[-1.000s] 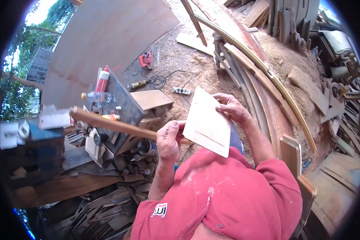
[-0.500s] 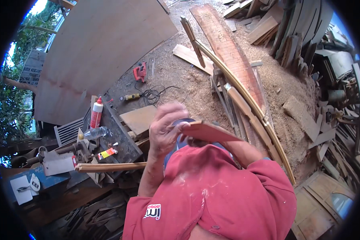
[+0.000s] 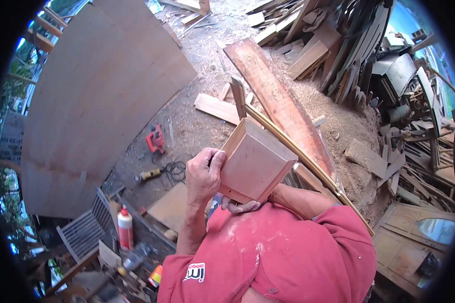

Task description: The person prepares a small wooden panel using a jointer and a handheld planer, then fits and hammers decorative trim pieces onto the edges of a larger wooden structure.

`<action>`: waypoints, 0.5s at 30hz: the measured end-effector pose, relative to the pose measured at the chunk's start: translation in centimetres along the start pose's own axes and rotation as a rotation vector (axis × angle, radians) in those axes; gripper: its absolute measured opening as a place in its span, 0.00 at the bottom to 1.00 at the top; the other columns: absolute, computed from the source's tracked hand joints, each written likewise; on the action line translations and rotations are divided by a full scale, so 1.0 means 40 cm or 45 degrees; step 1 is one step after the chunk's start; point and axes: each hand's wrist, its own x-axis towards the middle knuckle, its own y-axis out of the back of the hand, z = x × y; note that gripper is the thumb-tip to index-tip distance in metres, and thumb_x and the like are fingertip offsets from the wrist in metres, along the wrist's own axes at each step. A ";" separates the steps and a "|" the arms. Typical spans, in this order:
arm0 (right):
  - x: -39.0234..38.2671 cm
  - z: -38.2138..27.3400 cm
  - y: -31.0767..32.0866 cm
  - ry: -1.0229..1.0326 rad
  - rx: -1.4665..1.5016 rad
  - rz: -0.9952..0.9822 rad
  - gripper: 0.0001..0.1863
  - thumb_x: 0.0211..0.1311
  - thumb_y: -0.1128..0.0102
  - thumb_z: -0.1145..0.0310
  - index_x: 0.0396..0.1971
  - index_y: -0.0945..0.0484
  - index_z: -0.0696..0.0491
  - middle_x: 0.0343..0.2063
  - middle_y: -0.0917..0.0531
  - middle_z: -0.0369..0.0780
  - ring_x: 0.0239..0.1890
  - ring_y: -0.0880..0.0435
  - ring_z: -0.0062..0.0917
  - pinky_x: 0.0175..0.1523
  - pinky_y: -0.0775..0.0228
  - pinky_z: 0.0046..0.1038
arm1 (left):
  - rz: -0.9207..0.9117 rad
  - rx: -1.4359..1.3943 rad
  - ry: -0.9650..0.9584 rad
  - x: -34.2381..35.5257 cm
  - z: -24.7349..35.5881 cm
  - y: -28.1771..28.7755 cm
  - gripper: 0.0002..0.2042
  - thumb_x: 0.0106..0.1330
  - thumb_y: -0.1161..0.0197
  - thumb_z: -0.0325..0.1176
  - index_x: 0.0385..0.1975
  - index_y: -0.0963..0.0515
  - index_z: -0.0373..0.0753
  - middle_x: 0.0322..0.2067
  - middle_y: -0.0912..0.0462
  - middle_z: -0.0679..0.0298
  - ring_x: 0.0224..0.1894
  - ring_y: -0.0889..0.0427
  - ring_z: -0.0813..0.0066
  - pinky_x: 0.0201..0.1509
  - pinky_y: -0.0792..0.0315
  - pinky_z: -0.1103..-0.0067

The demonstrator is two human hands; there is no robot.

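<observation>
Against my chest I hold a square wooden box-like piece [image 3: 255, 164] with a flat, smooth reddish-brown face and edge strips along its sides. My left hand [image 3: 205, 174] grips its left edge, thumb pressed near the rim and fingers curled behind. Under the lower edge lies my right hand [image 3: 241, 206], its fingers bent against the wood and partly hidden. The right forearm passes behind the piece. What is on its underside cannot be seen.
Beyond it lie a long reddish plank [image 3: 283, 101] and a thin curved wooden strip [image 3: 308, 161]. A red power tool [image 3: 155, 139] and a yellow grinder-like tool [image 3: 149, 175] rest on the ground. A red-and-white bottle [image 3: 125, 230] stands at left, near a large plywood sheet [image 3: 101, 101].
The piece has turned from nearly edge-on to showing its broad face. My left hand has shifted from its top end to its left edge. The view has swung slightly.
</observation>
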 end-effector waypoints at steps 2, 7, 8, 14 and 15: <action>0.094 -0.003 -0.031 0.002 0.074 0.032 0.32 0.69 0.50 0.46 0.59 0.30 0.60 0.49 0.23 0.47 0.47 0.23 0.28 0.47 0.30 0.29 | -0.002 -0.031 -0.028 0.086 -0.037 0.059 0.11 0.68 0.38 0.35 0.30 0.20 0.34 0.22 0.19 0.54 0.24 0.18 0.61 0.30 0.27 0.71; 0.293 -0.030 -0.117 0.008 0.248 0.068 0.35 0.69 0.51 0.43 0.61 0.33 0.60 0.55 0.25 0.48 0.53 0.24 0.31 0.53 0.29 0.32 | -0.032 -0.032 -0.018 0.271 -0.088 0.209 0.11 0.68 0.37 0.36 0.30 0.19 0.33 0.22 0.19 0.53 0.24 0.18 0.62 0.29 0.27 0.71; 0.323 -0.037 -0.132 0.003 0.278 0.069 0.36 0.69 0.51 0.43 0.62 0.33 0.60 0.56 0.26 0.48 0.54 0.24 0.32 0.54 0.29 0.32 | -0.040 -0.017 -0.006 0.299 -0.097 0.236 0.11 0.68 0.37 0.36 0.29 0.19 0.33 0.22 0.19 0.53 0.24 0.18 0.63 0.29 0.27 0.71; 0.438 -0.181 -0.129 -0.060 0.314 0.028 0.40 0.69 0.53 0.40 0.65 0.36 0.61 0.62 0.28 0.50 0.61 0.25 0.36 0.61 0.28 0.36 | -0.121 0.030 -0.349 0.429 -0.129 0.382 0.10 0.66 0.36 0.34 0.28 0.19 0.34 0.23 0.19 0.55 0.24 0.18 0.64 0.29 0.28 0.74; 0.445 -0.227 -0.122 -0.078 0.281 -0.030 0.44 0.68 0.54 0.37 0.68 0.41 0.62 0.65 0.31 0.50 0.64 0.28 0.38 0.67 0.33 0.38 | -0.082 0.068 -0.496 0.440 -0.120 0.391 0.09 0.64 0.34 0.34 0.27 0.20 0.35 0.22 0.20 0.58 0.23 0.19 0.65 0.27 0.28 0.73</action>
